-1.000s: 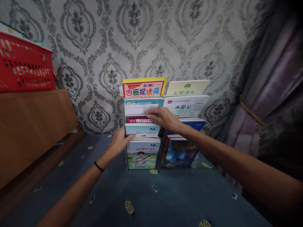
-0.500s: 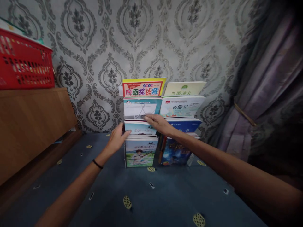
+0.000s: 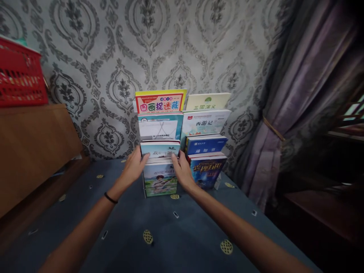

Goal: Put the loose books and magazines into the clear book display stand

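Note:
Several books stand in tiered rows in two columns against the wall. My left hand [image 3: 133, 165] is at the left edge of a light-blue book [image 3: 159, 149] in the left column, thumb over its front. Across from it, my right hand [image 3: 183, 170] grips the same book's right edge, its thumb on the cover and its fingers behind. In front of that book stands a green-and-blue book [image 3: 159, 182] with a picture of a seated figure. Behind rise a teal book [image 3: 179, 125] with a white panel and a yellow-and-red book [image 3: 160, 101].
The right column holds a dark-blue book [image 3: 206, 172], a blue book [image 3: 207, 145], a white book [image 3: 205, 122] and a cream book [image 3: 208, 101]. A red basket [image 3: 21, 72] sits on a wooden cabinet [image 3: 36, 148] at left. A purple curtain [image 3: 284, 113] hangs at right over the blue patterned cloth [image 3: 167, 250].
My right hand has moved down from above the light-blue book to its right edge, uncovering the right column. My left hand stays at the left edge. The view has shifted to the right.

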Action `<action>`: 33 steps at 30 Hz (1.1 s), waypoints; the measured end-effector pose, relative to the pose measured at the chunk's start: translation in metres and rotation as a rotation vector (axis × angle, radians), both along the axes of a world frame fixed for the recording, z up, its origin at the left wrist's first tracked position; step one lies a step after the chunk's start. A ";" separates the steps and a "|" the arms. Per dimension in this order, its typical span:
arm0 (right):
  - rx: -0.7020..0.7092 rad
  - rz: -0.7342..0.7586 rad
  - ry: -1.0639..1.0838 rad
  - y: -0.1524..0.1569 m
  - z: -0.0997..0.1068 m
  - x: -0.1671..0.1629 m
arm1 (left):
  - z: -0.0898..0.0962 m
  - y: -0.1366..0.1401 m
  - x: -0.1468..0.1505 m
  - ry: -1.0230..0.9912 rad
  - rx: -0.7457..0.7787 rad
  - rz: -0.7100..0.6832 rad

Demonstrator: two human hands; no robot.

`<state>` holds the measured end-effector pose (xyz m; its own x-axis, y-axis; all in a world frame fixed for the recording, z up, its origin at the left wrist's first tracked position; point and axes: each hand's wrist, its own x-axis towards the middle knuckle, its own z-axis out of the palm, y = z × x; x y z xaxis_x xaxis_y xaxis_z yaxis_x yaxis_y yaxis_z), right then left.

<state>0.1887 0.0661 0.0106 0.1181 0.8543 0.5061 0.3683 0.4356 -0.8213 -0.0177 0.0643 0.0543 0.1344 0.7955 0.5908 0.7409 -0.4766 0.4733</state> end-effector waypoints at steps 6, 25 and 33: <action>-0.094 -0.024 -0.053 -0.002 0.004 0.003 | 0.002 0.000 0.006 0.037 -0.023 0.049; -0.212 -0.015 -0.215 0.000 0.022 0.013 | 0.003 -0.009 0.010 -0.110 0.008 0.092; -0.217 -0.002 -0.158 0.016 0.028 0.018 | 0.016 -0.004 0.012 -0.583 -0.157 0.021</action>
